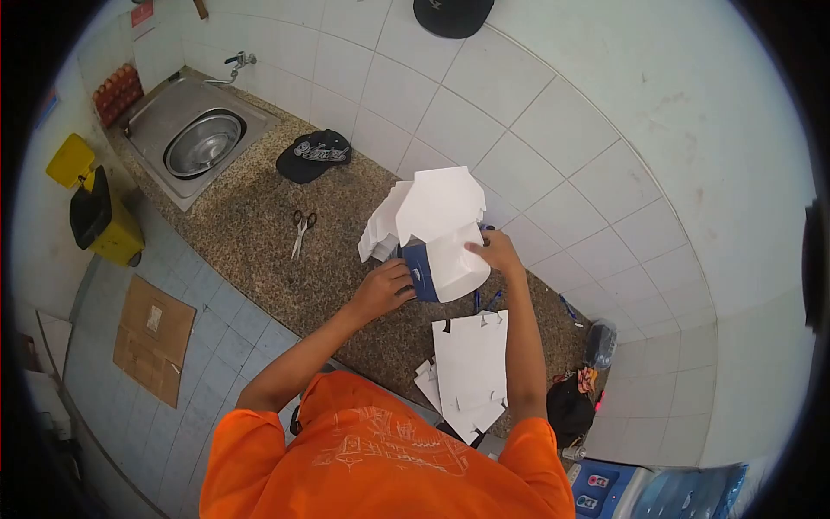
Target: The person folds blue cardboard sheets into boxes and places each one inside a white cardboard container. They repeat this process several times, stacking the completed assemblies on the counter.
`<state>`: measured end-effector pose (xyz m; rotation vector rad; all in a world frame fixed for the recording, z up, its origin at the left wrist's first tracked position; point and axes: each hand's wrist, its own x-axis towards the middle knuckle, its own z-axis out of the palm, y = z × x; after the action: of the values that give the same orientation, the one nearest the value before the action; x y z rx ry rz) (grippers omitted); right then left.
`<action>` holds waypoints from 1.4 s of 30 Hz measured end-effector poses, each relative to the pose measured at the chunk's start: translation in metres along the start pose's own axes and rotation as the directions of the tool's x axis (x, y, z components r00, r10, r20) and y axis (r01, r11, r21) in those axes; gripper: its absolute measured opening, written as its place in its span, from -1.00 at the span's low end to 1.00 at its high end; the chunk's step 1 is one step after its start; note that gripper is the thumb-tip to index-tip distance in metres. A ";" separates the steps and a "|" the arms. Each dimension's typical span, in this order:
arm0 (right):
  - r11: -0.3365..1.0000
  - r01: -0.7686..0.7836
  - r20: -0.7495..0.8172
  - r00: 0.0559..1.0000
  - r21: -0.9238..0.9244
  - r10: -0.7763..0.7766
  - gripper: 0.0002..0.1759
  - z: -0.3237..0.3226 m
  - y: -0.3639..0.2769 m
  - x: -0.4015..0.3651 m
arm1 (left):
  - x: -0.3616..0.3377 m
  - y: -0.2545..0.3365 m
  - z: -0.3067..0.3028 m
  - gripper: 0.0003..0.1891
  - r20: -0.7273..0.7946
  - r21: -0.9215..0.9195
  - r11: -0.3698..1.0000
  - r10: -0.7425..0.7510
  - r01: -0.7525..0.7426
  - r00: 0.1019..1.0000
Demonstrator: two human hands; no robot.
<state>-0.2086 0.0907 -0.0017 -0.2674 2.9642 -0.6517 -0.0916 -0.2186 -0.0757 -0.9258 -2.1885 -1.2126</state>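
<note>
A white and blue cardboard box [458,264], partly folded with a raised white flap, is held above the counter between both hands. My left hand [386,287] closes on its blue side at the left. My right hand [497,253] pinches the white side at the right, thumb on the inner face. Just behind and to the left stand several white folded card pieces [380,223], partly hidden by the box. Flat white die-cut card sheets [471,363] lie nearer my body, below my right forearm. Scissors [301,232] with dark handles rest to the left on the granite.
The granite counter [233,208] runs along a tiled wall. A black cap [316,156], a steel sink [186,195] and an egg tray [117,93] are further left. A bottle [599,344] and black bag [571,411] sit at right. Flattened cardboard [156,337] and a yellow bin [117,225] occupy the floor.
</note>
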 end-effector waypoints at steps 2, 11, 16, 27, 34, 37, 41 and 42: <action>0.995 -0.044 -0.015 0.999 0.090 0.045 -0.54 -0.002 -0.007 -0.005 | -0.003 -0.001 0.002 -0.73 -0.002 -0.019 1.000 -0.023 0.023 1.000; 1.000 0.019 -0.300 0.954 -0.017 -0.024 -0.67 0.015 -0.016 -0.012 | 0.003 0.006 -0.002 -0.79 -0.090 0.033 0.999 -0.004 0.007 0.996; 0.993 -0.069 -0.263 0.964 -0.095 0.042 -0.57 0.028 -0.009 -0.003 | 0.006 0.012 -0.012 -0.72 -0.081 0.022 0.999 -0.047 0.049 0.996; 0.949 0.307 -0.320 0.909 0.078 -0.268 -0.61 0.015 -0.093 -0.063 | 0.008 0.009 -0.010 -0.73 0.072 0.092 0.992 -0.089 0.082 0.993; 0.898 0.440 -0.012 0.898 0.013 -0.440 -0.69 0.053 -0.113 -0.115 | 0.011 0.023 -0.026 -0.58 -0.041 0.249 0.946 -0.206 0.210 0.978; 0.942 0.324 0.056 0.946 -0.082 -0.321 -0.66 0.043 -0.128 -0.106 | 0.018 0.012 -0.032 -0.39 0.062 0.267 0.918 -0.320 0.293 0.945; 0.997 0.082 -0.222 0.972 0.011 -0.077 -0.65 0.061 -0.165 -0.066 | 0.012 0.000 -0.018 -0.31 0.063 0.189 0.945 -0.282 0.266 0.957; 0.995 0.028 -0.204 0.978 -0.094 -0.047 -0.65 0.067 -0.169 -0.058 | 0.011 0.002 -0.018 -0.27 0.047 0.195 0.939 -0.296 0.282 0.954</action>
<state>-0.1176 -0.0761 0.0126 -0.2791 3.2000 -0.5829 -0.0963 -0.2297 -0.0586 -0.5961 -2.5164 -1.0866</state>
